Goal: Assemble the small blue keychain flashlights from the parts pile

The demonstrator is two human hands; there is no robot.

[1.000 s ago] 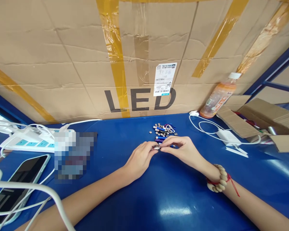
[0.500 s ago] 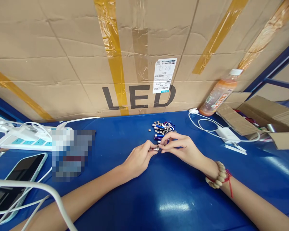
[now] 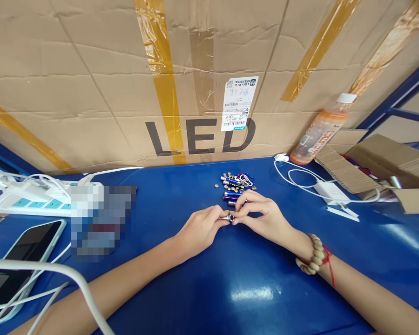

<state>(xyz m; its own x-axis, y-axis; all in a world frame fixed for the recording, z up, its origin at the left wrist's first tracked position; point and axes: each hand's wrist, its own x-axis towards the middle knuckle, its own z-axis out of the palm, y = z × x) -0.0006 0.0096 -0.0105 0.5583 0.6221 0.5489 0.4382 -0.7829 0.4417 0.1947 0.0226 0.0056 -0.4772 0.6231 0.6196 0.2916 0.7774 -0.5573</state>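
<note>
My left hand (image 3: 203,229) pinches a small silver metal tube (image 3: 227,217), probably part of a mini flashlight, with its dark open end facing right. My right hand (image 3: 260,211) has its thumb and forefinger closed right beside that open end; whatever they hold is too small to make out. Just beyond the fingers lie several slim blue and purple metal tubes (image 3: 232,194), like mini flashlight bodies. Small round button cells (image 3: 216,185) are scattered among and around them, along with a looped white and blue cord (image 3: 246,178).
A large cardboard box (image 3: 118,93) stands behind the blue table (image 3: 181,288). An orange drink bottle (image 3: 321,130), a white charger (image 3: 330,191) with cable and an open carton (image 3: 380,163) are at right. At left are a power strip (image 3: 31,204), a phone (image 3: 28,260) and loose cables.
The tube in my left hand has turned so that its open end shows. My right fingertips have drawn slightly away from it. The camera view has shifted a little.
</note>
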